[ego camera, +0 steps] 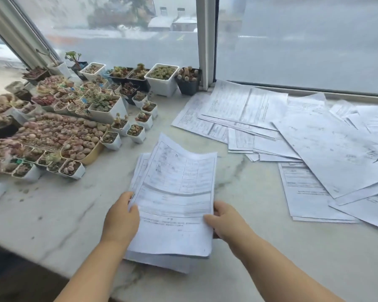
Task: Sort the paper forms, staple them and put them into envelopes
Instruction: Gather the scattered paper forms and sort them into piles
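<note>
left hand point(121, 219), right hand point(224, 221) pinch form stack point(175, 192) | loose forms point(292, 136) right (overlapping) | succulent pots point(74, 118) left

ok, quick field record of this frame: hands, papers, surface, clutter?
left hand: grips left edge of held forms
right hand: grips right edge of held forms
held forms: small stack, lifted, far end curling
loose forms: scattered, overlapping, at right
counter: pale marble
plant pots: clustered at left by window
stapler, envelopes: not in view
</note>
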Tool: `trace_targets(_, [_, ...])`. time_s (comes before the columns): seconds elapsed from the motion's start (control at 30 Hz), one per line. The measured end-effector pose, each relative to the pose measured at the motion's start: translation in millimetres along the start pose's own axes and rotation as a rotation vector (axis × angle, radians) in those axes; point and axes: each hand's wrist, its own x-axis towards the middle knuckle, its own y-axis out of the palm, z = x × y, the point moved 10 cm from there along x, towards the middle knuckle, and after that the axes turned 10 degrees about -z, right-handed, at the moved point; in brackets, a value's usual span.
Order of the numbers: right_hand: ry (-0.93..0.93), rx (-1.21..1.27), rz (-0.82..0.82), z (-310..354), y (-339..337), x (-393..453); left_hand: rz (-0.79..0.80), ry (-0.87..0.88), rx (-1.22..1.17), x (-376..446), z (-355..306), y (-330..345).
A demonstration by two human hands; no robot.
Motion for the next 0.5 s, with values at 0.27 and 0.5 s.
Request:
trace_targets(0.27, [-0.050, -0.293, -0.221, -34, -50, 23, -0.095, 0.030, 0.229, 15, 22, 8])
trace_targets(0.5, [-0.212, -0.395, -0.732, -17, -286, -5, 0.405, 0.098, -0.353, -92, -126, 141])
